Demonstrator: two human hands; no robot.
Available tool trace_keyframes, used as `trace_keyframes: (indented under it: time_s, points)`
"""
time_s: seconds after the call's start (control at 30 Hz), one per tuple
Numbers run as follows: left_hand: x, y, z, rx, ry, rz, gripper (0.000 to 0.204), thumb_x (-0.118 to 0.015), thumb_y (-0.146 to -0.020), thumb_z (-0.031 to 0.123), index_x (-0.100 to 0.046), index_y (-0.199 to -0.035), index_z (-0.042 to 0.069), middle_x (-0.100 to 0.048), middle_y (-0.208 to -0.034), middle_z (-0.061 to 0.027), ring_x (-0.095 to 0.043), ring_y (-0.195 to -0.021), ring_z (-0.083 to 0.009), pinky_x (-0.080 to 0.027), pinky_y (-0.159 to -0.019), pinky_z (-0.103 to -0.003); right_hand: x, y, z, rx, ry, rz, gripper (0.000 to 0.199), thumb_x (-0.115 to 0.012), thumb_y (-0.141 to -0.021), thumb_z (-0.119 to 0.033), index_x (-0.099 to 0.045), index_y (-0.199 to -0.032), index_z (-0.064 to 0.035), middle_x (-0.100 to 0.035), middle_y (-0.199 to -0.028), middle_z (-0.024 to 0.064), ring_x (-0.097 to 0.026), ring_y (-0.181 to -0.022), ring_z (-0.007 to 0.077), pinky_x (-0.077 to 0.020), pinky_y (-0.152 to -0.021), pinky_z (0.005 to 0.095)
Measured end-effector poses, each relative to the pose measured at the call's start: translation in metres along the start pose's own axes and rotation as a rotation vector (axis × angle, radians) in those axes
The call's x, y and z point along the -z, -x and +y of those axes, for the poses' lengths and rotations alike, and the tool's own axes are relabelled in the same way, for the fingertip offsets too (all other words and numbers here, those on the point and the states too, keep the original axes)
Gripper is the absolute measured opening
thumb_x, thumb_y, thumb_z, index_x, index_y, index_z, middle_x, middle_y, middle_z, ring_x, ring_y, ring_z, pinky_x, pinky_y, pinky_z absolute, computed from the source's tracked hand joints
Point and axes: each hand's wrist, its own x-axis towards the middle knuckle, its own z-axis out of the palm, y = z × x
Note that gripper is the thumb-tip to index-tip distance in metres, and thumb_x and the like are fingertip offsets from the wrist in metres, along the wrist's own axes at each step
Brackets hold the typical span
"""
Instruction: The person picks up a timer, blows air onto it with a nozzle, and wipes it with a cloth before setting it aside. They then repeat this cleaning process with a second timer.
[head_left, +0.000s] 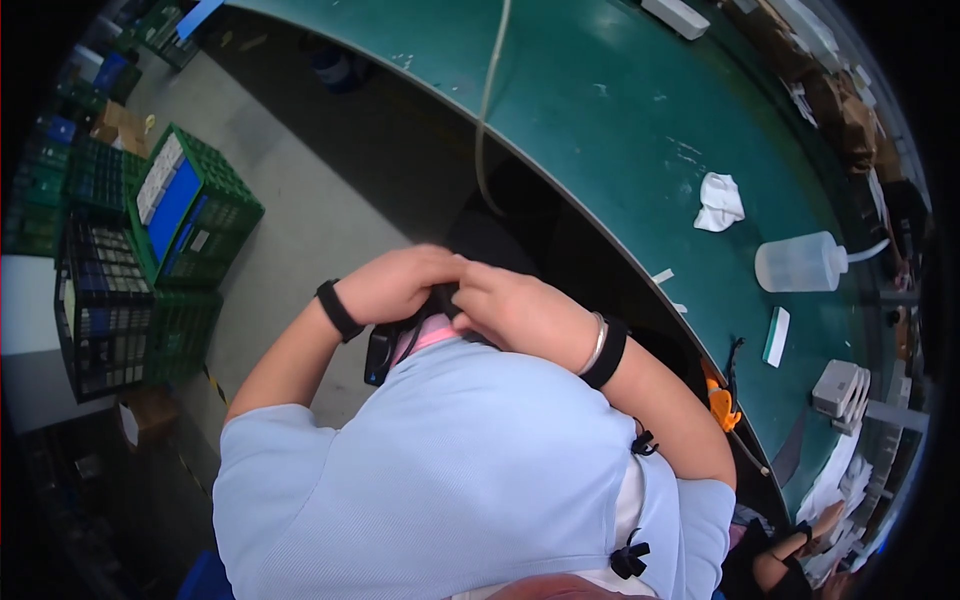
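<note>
Both of my hands meet in front of my waist, at the hem of my light blue shirt [480, 440]. My left hand [395, 285] has a black band on its wrist, and its fingers curl inward. Against its fingertips lies my right hand [525, 310], closed, with a bangle and a black band on that wrist. Dark material [440, 303] shows between the hands, but what the fingers grip is hidden. Just below them is a pink strip [430, 338] at the waist. A small black device [378, 355] hangs beside my left wrist.
A green worktable [620, 130] runs along the right, bearing a white cloth [719, 203], a translucent squeeze bottle [800, 263] and a white power adapter [840, 390]. An orange tool [722, 405] hangs at its edge. Green crates [225, 205] stand left. A co-worker's arm [790, 550] shows lower right.
</note>
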Motion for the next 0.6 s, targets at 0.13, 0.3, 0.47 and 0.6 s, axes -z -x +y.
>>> trace_keyframes:
  time_s: [0.13, 0.3, 0.47, 0.6]
  points:
    - [0.001, 0.004, 0.008, 0.022, 0.203, -0.035, 0.032, -0.060, -0.083, 0.001, -0.066, -0.115, 0.003, -0.066, -0.120, -0.0135, -0.060, -0.111, -0.0357, -0.050, -0.095, -0.040, 0.002, -0.006, 0.008, -0.008, -0.144, 0.112, 0.013, -0.064, -0.093, -0.011, -0.064, -0.102, -0.0016, -0.058, -0.103, 0.0135, -0.062, -0.094, 0.0321, -0.0539, -0.082, 0.0391]
    - [-0.014, 0.003, 0.007, -0.018, 0.039, 0.036, 0.029, -0.062, -0.087, 0.009, -0.064, -0.115, 0.004, -0.066, -0.117, -0.0152, -0.062, -0.107, -0.0354, -0.051, -0.094, -0.040, -0.006, 0.002, 0.012, 0.002, -0.128, 0.090, 0.015, -0.067, -0.091, -0.011, -0.064, -0.103, -0.0015, -0.059, -0.109, 0.0155, -0.062, -0.096, 0.0347, -0.0529, -0.085, 0.0419]
    - [-0.002, 0.000, 0.021, -0.010, -0.150, -0.055, 0.031, -0.065, -0.090, 0.019, -0.065, -0.119, 0.006, -0.068, -0.121, -0.0155, -0.064, -0.110, -0.0355, -0.052, -0.096, -0.039, 0.004, 0.018, 0.011, 0.130, -0.114, 0.223, 0.017, -0.068, -0.089, -0.010, -0.064, -0.103, -0.0017, -0.061, -0.113, 0.0173, -0.062, -0.098, 0.0365, -0.0516, -0.090, 0.0435]
    - [0.013, -0.005, 0.047, 0.041, -0.346, -0.085, 0.034, -0.069, -0.088, 0.021, -0.066, -0.120, 0.010, -0.071, -0.116, -0.0119, -0.067, -0.106, -0.0323, -0.055, -0.089, -0.039, 0.013, 0.017, 0.012, 0.096, -0.114, 0.081, 0.019, -0.070, -0.087, -0.009, -0.064, -0.103, -0.0011, -0.065, -0.110, 0.0168, -0.062, -0.102, 0.0358, -0.0502, -0.094, 0.0442]
